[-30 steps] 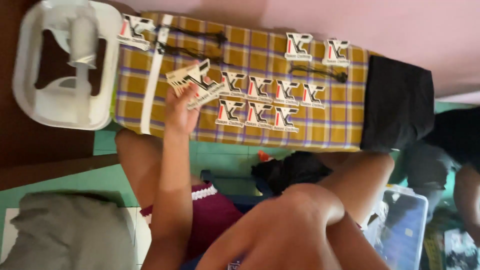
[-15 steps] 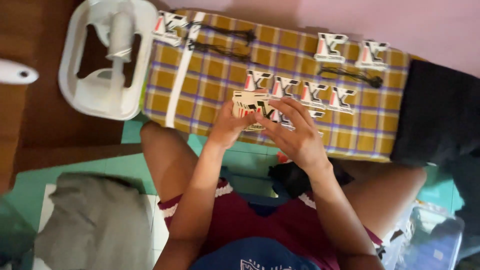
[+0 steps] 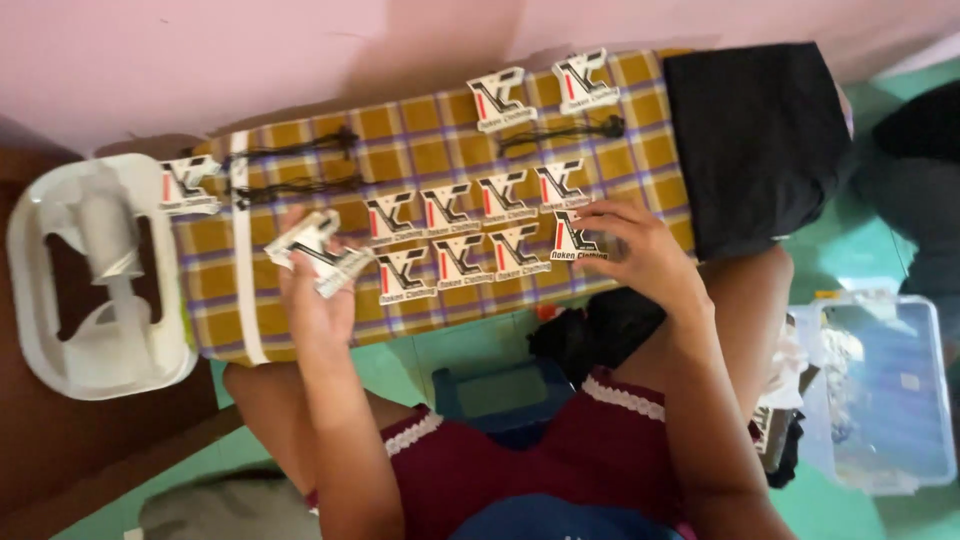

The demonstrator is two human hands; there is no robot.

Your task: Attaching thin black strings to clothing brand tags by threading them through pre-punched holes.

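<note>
Half a second before, both hands had been bunched together over the middle of the checked board, working one small stack of tags; by this moment they had parted, the left hand (image 3: pixel 315 285) having drawn off toward the left with the stack, the right hand (image 3: pixel 640 250) having gone out to the right end of the rows.

The left hand's fingers were curled about a stack of white cut-out tags (image 3: pixel 318 255), pinching it with the thumb on top, just above the near edge of the yellow-and-purple checked ironing board (image 3: pixel 640 110); the right hand's fingers were spread and bent, their tips touching a single tag (image 3: pixel 578 238) lying flat at the right end of the near row.

Two rows of like tags (image 3: pixel 462 225) lay side by side between the hands; two more tags (image 3: pixel 540 90) sat near the far edge, with a bundle of black strings (image 3: pixel 560 130) just beside them; another tag (image 3: pixel 188 185) lay at the left end, close to more black strings (image 3: pixel 290 170); a white strap (image 3: pixel 243 290) crossed the board there.

A black cloth (image 3: pixel 760 140) covered the board's right end; a white plastic rack (image 3: pixel 95 280) stood at its left end; a clear plastic box (image 3: pixel 880 390) sat on the green floor to the right.
</note>
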